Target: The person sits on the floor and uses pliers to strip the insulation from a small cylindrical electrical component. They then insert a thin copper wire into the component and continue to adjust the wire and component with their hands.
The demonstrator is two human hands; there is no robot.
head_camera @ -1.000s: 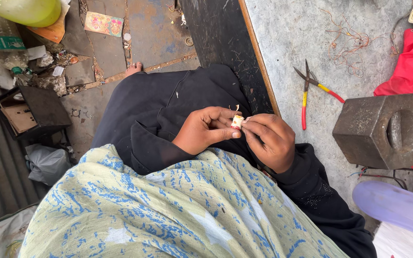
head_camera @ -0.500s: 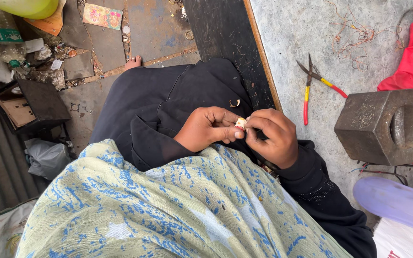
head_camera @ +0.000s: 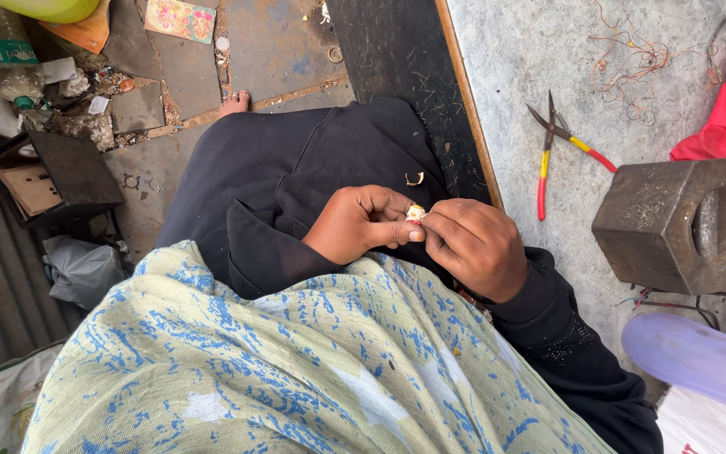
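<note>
Over a dark-clothed lap, left hand (head_camera: 361,223) and right hand (head_camera: 476,248) meet, fingertips pinched together on a small pale piece (head_camera: 415,213); pliers (head_camera: 558,150) lie on the table (head_camera: 514,67) nearby.

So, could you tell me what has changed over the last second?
Very little. Both hands, left hand and right hand, still pinch the small pale piece between their fingertips over the lap. The pliers and the metal block lie where they were.
</note>
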